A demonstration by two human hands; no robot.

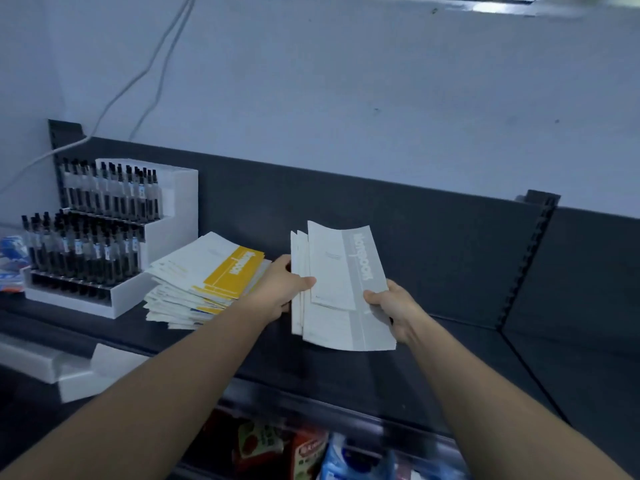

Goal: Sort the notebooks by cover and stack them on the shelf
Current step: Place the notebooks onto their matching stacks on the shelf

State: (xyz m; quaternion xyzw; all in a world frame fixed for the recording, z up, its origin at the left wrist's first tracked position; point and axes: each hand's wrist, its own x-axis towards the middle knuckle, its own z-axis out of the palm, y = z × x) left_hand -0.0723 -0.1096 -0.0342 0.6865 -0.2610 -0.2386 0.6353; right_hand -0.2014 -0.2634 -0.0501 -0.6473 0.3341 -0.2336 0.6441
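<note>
Grey notebooks [341, 292] between both hands — left hand [282, 289] and right hand [393, 310] gripping their edges

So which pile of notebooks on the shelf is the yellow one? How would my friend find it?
Look along the dark shelf to the white pen rack at its left end. Right beside that rack lies the yellow-cover stack, flat and a bit fanned out. Its top notebook has a bright yellow band, while the grey-banded notebooks to its right are held up between the left hand and the right hand.
</note>
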